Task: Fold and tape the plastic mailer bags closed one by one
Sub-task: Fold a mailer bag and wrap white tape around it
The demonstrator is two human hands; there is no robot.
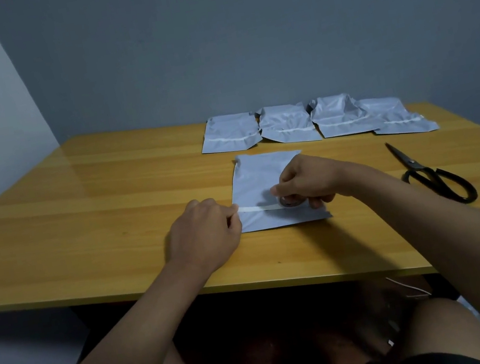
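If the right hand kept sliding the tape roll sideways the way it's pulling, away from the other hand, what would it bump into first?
Probably the black scissors. The right hand, holding the tape roll, is drawing tape rightward across the mailer bag; beyond the bag's edge only bare table shows before the scissors, though depth is uncertain.

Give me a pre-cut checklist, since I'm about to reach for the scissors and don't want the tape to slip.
1. Left hand pins the tape end at the bag's left edge: ok.
2. Right hand holds the roll: ok.
3. Tape spans the full bag width: not ok, the roll is only partway across.
4. Strip lies flat and stuck down: cannot tell.
5. Scissors free on the table to the right: ok.
6. A hand free to take them: not ok, both are busy.
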